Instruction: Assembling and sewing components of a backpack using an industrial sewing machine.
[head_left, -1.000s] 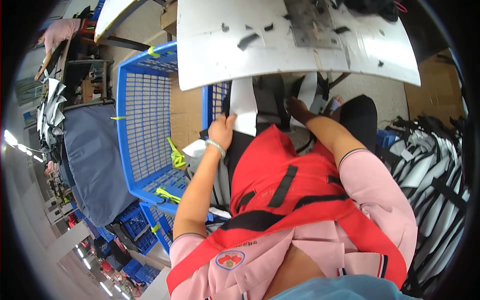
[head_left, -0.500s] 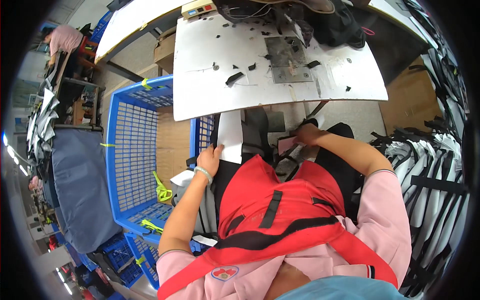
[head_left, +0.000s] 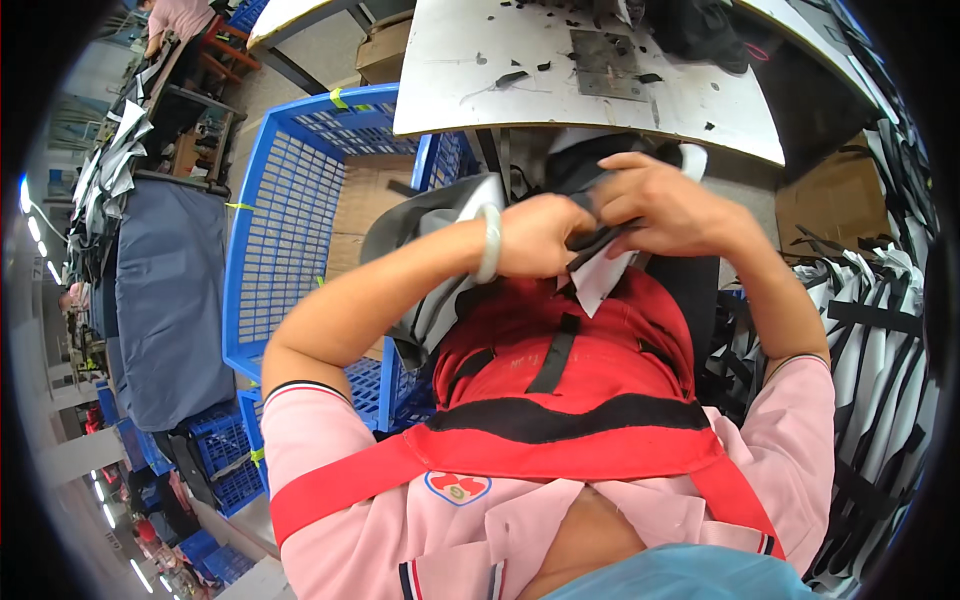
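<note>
My left hand (head_left: 545,236) and my right hand (head_left: 668,208) are close together above my lap. Both are closed on a black-and-grey fabric piece (head_left: 585,165), the left in a pinch, the right with its thumb below and fingers partly raised. A white corner (head_left: 598,283) of the material hangs beneath them over my red apron (head_left: 620,345). More grey and white fabric (head_left: 440,225) drapes beneath my left forearm, beside the blue crate. The exact point where the fingertips grip is partly hidden and slightly blurred.
A white worktable (head_left: 480,100) with black scraps stands ahead. The large blue crate (head_left: 245,290) is at my left, with a dark blue covered stack (head_left: 170,300) beyond. Black-and-white strips (head_left: 870,370) hang at my right, near cardboard (head_left: 835,205). A person (head_left: 180,18) bends at far left.
Both hands have come together over my lap, the left moving right and up from beside the crate. The fabric is now raised and bunched between them. The view has shifted downward.
</note>
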